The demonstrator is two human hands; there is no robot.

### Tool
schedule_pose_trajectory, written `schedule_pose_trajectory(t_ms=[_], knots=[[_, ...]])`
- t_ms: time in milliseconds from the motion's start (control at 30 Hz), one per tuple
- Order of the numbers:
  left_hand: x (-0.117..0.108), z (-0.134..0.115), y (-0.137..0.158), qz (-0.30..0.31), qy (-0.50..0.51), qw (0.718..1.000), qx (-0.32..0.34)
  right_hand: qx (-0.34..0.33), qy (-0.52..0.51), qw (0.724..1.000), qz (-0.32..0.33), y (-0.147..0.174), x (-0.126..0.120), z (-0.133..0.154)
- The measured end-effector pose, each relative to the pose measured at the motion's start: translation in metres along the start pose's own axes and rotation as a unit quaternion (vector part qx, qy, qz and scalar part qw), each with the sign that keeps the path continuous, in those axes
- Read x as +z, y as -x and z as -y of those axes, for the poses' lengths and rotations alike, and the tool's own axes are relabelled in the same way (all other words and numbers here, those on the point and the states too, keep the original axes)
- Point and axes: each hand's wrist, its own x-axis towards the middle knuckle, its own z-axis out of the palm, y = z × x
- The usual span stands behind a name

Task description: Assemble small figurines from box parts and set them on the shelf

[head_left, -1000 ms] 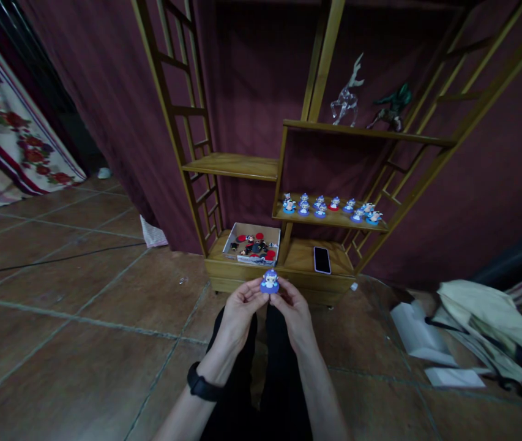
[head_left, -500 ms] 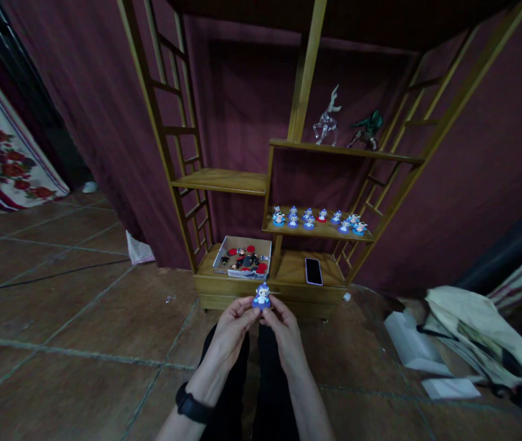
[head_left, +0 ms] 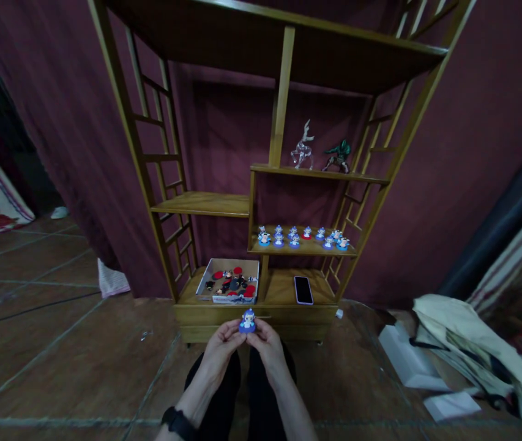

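Upright between my two hands is a small purple, white and light-blue figurine (head_left: 247, 321) on a round purple base. My left hand (head_left: 221, 345) pinches the base from the left, and my right hand (head_left: 266, 345) grips it from the right. Just beyond the hands, a shallow cardboard box (head_left: 204, 299) on the bottom shelf holds red discs and small black pieces. Two rows of similar figurines (head_left: 294, 241) stand on the shelf above right, mostly purple-based, some light blue, one with a red base.
A wooden display shelf (head_left: 210, 204) stands before a dark red curtain (head_left: 426, 202). A phone (head_left: 303, 290) lies on its bottom board. A clear deer figure (head_left: 303, 150) and a green figure (head_left: 338, 157) stand higher up. White foam blocks (head_left: 410, 361) and cloth (head_left: 467, 337) lie on the floor at right.
My view has tilted up and turned slightly right, so the shelf sits lower and more of its top shows. Both hands keep the same hold on the figurine.
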Motion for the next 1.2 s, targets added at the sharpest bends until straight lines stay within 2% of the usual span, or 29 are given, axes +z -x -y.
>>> schedule_pose_trajectory(t_ms=[300,533,800,967,1200], knots=[[-0.026,0.033,-0.045,-0.028,0.036,0.999,0.004,0.043,0.048,0.998,-0.004,-0.048,-0.017,-0.042],[-0.034,0.049,-0.065,-0.025,0.064,0.998,-0.011,0.035,0.060,0.998,0.010,-0.067,-0.029,-0.067],[-0.039,0.056,-0.075,-0.023,0.067,0.997,-0.036,0.044,0.060,0.997,0.035,-0.073,-0.031,-0.066],[-0.042,0.059,-0.075,-0.013,0.061,0.998,-0.028,0.050,0.066,0.996,0.026,-0.073,-0.032,-0.065],[-0.044,0.060,-0.079,-0.017,0.045,0.998,-0.049,0.053,0.068,0.996,0.030,-0.075,-0.037,-0.070]])
